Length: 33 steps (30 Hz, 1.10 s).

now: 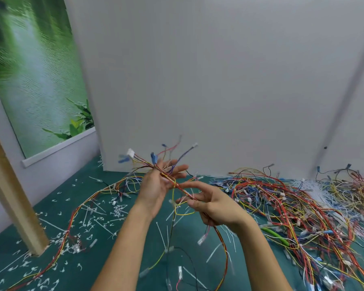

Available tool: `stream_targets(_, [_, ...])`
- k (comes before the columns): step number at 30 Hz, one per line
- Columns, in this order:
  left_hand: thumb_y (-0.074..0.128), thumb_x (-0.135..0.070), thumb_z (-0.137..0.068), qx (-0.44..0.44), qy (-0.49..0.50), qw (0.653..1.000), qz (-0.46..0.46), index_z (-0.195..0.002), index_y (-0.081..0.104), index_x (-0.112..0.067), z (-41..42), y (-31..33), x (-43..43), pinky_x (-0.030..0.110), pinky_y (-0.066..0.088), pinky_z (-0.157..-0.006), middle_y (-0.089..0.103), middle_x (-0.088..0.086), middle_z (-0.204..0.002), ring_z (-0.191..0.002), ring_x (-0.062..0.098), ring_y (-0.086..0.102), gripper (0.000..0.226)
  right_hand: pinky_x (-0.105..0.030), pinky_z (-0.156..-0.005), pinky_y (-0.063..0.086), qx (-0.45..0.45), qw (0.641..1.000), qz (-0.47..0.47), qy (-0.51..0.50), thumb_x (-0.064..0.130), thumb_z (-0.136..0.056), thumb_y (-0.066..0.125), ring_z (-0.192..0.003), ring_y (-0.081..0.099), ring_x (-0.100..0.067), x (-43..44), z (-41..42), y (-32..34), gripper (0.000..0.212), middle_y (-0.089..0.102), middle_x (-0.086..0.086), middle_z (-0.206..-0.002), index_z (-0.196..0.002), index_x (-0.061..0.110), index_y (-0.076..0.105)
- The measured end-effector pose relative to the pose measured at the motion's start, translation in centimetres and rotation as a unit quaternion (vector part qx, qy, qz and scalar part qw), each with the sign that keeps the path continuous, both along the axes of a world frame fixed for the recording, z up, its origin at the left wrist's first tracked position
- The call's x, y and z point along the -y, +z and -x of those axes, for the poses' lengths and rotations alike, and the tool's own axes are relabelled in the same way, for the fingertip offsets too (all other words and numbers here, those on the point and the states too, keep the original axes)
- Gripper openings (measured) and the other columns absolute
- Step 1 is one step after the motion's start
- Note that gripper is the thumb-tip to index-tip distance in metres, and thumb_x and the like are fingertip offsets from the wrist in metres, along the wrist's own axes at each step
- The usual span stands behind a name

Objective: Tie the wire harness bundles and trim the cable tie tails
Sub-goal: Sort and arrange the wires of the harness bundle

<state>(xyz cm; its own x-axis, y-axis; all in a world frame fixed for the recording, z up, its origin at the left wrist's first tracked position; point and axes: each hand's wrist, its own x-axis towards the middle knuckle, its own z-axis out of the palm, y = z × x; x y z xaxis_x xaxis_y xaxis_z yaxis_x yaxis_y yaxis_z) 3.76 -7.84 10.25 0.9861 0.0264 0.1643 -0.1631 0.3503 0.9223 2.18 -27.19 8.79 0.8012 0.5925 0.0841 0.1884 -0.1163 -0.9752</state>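
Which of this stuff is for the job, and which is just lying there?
For the job: wire bundle, held in left hand and right hand; loose cable ties; wire pile.
Just lying about: snipped tie bits; wooden post; green picture.

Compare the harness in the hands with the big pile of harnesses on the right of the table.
The held harness is a single bundle, held up above the table between the left hand and right hand; the pile is many harnesses lying tangled on it. The held harness's connector ends fan out upward; the pile's lie flat, scattered. Both mix red, yellow and blue wires.
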Motion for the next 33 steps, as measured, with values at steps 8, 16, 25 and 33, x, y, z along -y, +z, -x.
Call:
stream_targets(8, [0.020,-0.024,-0.110,0.028,-0.029,0.995,-0.090,-0.134,0.053,-0.005,0.8,0.1,-0.1,0.035,0.055,-0.086,0.071,0.013,-0.125,-0.118,0.028,0.066,0.045,-0.022,-0.039,0.038,0.047,0.987,-0.054,-0.141,0.005,-0.104,0.058,-0.035,0.043,-0.015,1.3,-0.7,0.7,0.028,0.080,-0.001,-0.099,-0.125,0.021,0.068])
stream_targets(16, [0.037,-0.010,-0.109,0.081,-0.038,0.991,-0.099,-0.129,0.065,-0.018,1.0,-0.4,0.0,0.039,0.057,-0.093,0.069,0.004,-0.131,-0.125,0.023,0.062,0.035,-0.019,-0.065,0.051,0.121,0.973,0.003,-0.196,0.009,-0.101,0.064,-0.055,0.070,-0.023,1.8,-0.3,1.1,0.028,0.079,0.004,-0.102,-0.118,0.031,0.070])
stream_targets(25, [0.059,-0.052,-0.096,0.100,0.059,0.980,-0.161,-0.112,0.075,-0.038,1.0,-0.6,1.1,0.031,0.057,-0.075,0.078,-0.004,-0.105,-0.102,0.012,0.070,0.027,-0.038,-0.094,0.060,0.118,0.969,0.091,-0.198,-0.002,-0.094,0.056,-0.112,0.072,-0.017,1.5,0.9,2.3,0.053,0.071,0.012,-0.122,-0.122,0.041,0.068])
stream_targets(33, [0.063,-0.043,-0.091,0.120,0.076,0.965,-0.218,-0.091,0.080,-0.030,1.3,-0.9,2.0,0.024,0.047,-0.060,0.075,0.004,-0.072,-0.061,0.011,0.061,0.021,-0.037,-0.089,0.061,0.174,0.953,-0.021,-0.248,0.019,-0.096,0.073,-0.101,0.072,-0.003,0.4,2.0,3.2,0.022,0.077,0.008,-0.106,-0.112,0.033,0.076])
